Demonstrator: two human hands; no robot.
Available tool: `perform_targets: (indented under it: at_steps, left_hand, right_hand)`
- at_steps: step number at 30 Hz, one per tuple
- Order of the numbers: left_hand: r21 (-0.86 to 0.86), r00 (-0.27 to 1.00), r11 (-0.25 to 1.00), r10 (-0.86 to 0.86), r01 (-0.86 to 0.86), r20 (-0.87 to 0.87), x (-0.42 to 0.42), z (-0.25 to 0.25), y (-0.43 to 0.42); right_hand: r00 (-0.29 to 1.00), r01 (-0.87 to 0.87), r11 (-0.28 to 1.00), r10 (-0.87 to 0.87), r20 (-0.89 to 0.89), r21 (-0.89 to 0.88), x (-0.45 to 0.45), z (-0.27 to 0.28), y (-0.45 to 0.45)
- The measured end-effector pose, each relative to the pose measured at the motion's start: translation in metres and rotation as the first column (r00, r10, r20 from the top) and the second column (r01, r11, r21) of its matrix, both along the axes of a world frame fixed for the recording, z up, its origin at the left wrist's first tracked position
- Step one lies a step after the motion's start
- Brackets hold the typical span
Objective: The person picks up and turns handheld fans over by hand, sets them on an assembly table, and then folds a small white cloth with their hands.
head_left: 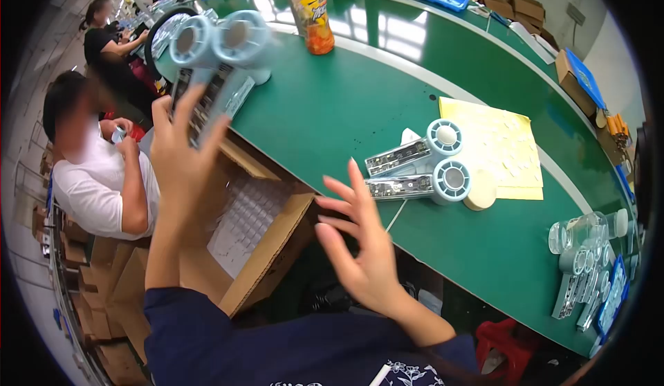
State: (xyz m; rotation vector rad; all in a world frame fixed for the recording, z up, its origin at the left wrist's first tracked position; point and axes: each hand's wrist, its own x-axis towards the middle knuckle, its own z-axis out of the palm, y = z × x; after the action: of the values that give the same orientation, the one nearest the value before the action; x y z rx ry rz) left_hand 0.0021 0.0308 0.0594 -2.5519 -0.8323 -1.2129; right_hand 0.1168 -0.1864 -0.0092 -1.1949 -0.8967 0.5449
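1. The left hand [181, 158] is raised at the desk's near edge, blurred, its fingers overlapping the handles of a far pair of light-blue units [242, 40]; whether it grips them or has let go, I cannot tell.
2. The right hand [360, 244] is released, fingers spread, with nothing in it, near the handle ends of a second pair of units [404, 187].
3. Both pairs are at the green desk [318, 102]; the second lies on it side by side, strips of circuitry showing in the handles, round heads to the right.
4. Beside those heads are a cream disc [481, 194] and a yellow sheet [515, 151] dotted with pale pieces.
5. A drink bottle [310, 12] stands to the right of the far pair.
6. Below the desk's edge, an open cardboard box [270, 258] contains a pocketed tray [249, 213].
7. At left, a person in a white shirt [104, 196] holds a small object.
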Motion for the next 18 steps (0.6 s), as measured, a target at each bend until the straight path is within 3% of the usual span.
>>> perform_targets:
  at_steps: [1, 3, 5, 7, 8, 9, 11, 12, 15, 18]
  left_hand:
    - [0.113, 0.997, 0.993, 0.024, -0.015, -0.076, 0.001, 0.005, -0.038]
    - [-0.163, 0.979, 0.972, -0.184, 0.167, -0.092, -0.004, 0.007, -0.095]
    - [-0.316, 0.911, 0.897, -0.375, 0.310, -0.171, -0.003, 0.010, -0.134]
    - [-0.511, 0.793, 0.682, -0.610, 0.523, -0.003, 0.000, -0.010, -0.133]
    - [-0.645, 0.790, 0.529, -0.579, 0.552, 0.202, 0.006, -0.017, -0.145]
    - [-0.728, 0.775, 0.346, -0.495, 0.592, 0.394, 0.017, -0.024, -0.158]
    - [-0.744, 0.711, 0.046, -0.339, 0.666, 0.616, 0.028, -0.036, -0.173]
    - [-0.718, 0.674, -0.050, -0.307, 0.694, 0.672, 0.033, -0.041, -0.176]
    - [-0.654, 0.618, -0.158, -0.224, 0.740, 0.753, 0.040, -0.049, -0.186]
    - [-0.637, 0.630, -0.320, -0.140, 0.702, 0.764, 0.042, -0.033, -0.195]
  right_hand:
    - [0.996, -0.077, 0.995, 0.080, -0.047, 0.070, -0.008, 0.004, 0.008]
    - [0.894, -0.200, 0.953, 0.273, -0.356, 0.228, -0.020, 0.019, 0.011]
    - [0.641, -0.001, 0.949, 0.243, -0.728, 0.315, -0.032, 0.042, -0.004]
    - [0.668, 0.076, 0.960, 0.151, -0.729, 0.269, -0.027, 0.032, -0.017]
    - [0.664, 0.053, 0.983, 0.098, -0.742, 0.177, -0.021, 0.022, -0.027]
    - [0.560, 0.119, 0.990, -0.009, -0.829, 0.071, -0.013, 0.024, -0.032]
    - [0.348, -0.085, 0.970, 0.241, -0.906, 0.226, 0.023, 0.006, -0.049]
    - [0.413, -0.115, 0.967, 0.257, -0.874, 0.230, 0.033, 0.004, -0.052]
    - [0.602, -0.171, 0.842, 0.500, -0.623, 0.511, 0.046, -0.015, -0.074]
    - [0.623, -0.164, 0.792, 0.546, -0.561, 0.588, 0.039, -0.021, -0.090]
